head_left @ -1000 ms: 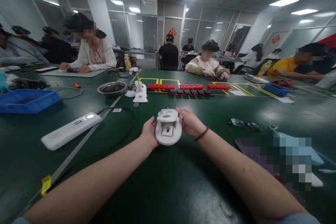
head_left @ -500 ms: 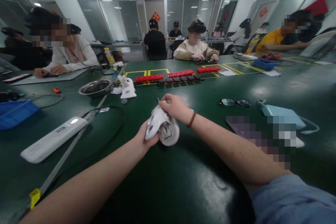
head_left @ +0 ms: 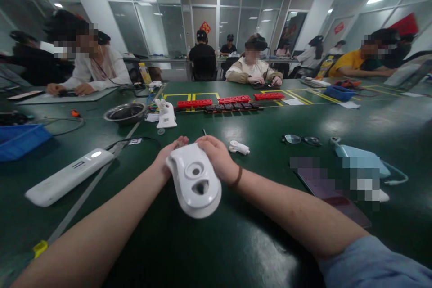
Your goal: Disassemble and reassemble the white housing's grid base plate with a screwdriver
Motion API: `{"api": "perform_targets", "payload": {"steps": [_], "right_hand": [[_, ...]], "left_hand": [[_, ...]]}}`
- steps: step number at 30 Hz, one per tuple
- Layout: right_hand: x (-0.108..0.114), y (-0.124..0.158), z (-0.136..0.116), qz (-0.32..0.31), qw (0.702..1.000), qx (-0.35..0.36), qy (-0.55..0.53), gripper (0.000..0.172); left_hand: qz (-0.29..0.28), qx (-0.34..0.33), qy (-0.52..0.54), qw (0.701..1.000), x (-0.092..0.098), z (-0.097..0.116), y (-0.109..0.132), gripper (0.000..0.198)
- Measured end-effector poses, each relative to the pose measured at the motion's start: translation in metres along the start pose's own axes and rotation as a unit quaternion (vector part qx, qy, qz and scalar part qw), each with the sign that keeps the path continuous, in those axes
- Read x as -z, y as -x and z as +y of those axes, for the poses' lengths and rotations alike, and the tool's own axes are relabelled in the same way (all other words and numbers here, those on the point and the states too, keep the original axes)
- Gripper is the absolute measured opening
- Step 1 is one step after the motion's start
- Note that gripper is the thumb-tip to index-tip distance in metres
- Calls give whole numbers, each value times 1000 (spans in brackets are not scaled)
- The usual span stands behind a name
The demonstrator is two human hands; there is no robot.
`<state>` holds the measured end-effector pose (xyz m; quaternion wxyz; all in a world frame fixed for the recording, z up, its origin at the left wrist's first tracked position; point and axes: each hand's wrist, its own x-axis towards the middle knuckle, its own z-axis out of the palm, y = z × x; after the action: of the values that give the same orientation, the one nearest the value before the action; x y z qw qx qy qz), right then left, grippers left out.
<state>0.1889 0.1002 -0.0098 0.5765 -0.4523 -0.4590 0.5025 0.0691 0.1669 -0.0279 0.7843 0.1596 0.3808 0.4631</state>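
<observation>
1. Head view: white housing (head_left: 184,182) held above the table (head_left: 151,252), toward its near edge.
2. Right hand (head_left: 219,157): fingers gripping the housing's upper side.
3. Left hand (head_left: 165,156): touching its left side; I cannot tell whether those fingers close.
4. Small white part (head_left: 240,147): farther toward the table's far edge.

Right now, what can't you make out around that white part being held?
All in the head view:
- White part: its underside faces away, so hidden.
- Left hand: partly hidden behind the white part.
- Thin dark rod: its lower end is hidden by the right hand.
- Blue tray: cut off by the left edge.
- Dark slab: partly masked by pixelation.
</observation>
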Motion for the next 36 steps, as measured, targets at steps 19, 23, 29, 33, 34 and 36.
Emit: {"api": "perform_targets", "payload": {"steps": [19,23,29,33,34,36], "right_hand": [[0,18,-36,-62,744,157,647,17],[35,-3,-69,-28,717,149,681,21],[95,-38,-38,-49,754,-62,652,19],[84,-40,-34,-55,823,-19,565,12],[74,-36,-37,-60,849,-2,525,15],[50,-23,-42,-91,907,12,412,25]], "left_hand": [[-50,-77,-89,992,17,3,-11,15],[-60,-140,-156,976,12,-12,-11,13],[-55,-207,-219,952,6,-22,-11,12],[-61,-232,-236,942,-2,-28,-19,12],[-66,-234,-237,941,-4,-30,-22,11],[-77,-232,-236,941,-7,-33,-26,9]]}}
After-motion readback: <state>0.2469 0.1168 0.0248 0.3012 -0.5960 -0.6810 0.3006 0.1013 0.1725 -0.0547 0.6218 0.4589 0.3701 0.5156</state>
